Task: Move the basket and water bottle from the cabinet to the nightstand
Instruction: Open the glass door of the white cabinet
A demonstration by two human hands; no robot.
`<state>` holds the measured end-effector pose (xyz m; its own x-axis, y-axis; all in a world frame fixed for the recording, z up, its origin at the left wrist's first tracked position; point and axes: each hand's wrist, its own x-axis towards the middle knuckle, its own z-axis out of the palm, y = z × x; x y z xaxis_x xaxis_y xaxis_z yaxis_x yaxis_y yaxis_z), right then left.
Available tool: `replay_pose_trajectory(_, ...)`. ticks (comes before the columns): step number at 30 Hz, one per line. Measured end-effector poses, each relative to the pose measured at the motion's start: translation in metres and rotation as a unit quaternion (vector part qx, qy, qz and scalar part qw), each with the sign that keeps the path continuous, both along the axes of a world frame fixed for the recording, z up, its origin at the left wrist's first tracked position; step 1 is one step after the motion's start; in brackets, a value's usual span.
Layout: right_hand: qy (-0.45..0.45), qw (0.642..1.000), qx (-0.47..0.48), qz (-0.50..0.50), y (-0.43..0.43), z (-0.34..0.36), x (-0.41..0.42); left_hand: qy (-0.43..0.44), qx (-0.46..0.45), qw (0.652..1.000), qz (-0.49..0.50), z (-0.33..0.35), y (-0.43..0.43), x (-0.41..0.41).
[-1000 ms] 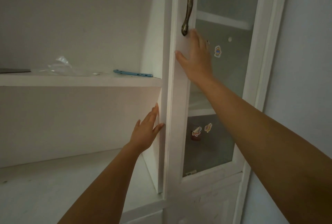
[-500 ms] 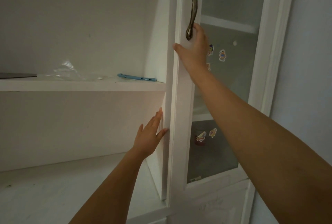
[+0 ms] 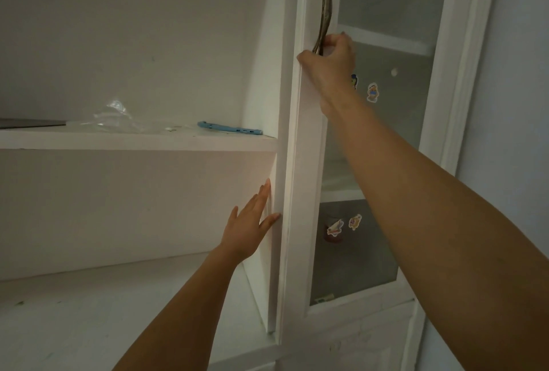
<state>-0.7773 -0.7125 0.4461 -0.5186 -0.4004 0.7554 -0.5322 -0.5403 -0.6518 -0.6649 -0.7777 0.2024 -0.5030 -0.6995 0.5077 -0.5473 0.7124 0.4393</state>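
A white cabinet with a glass-paned door fills the view. My right hand is raised and curled around the lower end of the door's bronze handle, thumb on the door's edge. My left hand is lower, fingers spread flat against the cabinet's upright panel beside the door edge. No basket or water bottle shows on the open shelves. Behind the frosted glass a dark reddish shape sits on the lower shelf, too blurred to identify.
The upper open shelf holds a blue flat object, crumpled clear plastic and a dark flat item at the far left. The lower shelf is bare white. Stickers dot the glass. A grey wall stands to the right.
My right hand slid up the door frame and closed around the handle's lower end. My left hand has stayed flat against the cabinet's upright panel.
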Motion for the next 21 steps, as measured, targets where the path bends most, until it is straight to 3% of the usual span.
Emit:
replay_pose_trajectory(14,0.009,0.998,0.004,0.056,0.012,0.003,-0.012,-0.005,0.006,1.000,-0.013,-0.001,-0.002,0.001)
replay_pose_trajectory(21,0.033,0.999,0.006,0.013,0.009,0.003,-0.014,-0.010,0.004,1.000,0.003,0.001,0.000,0.000)
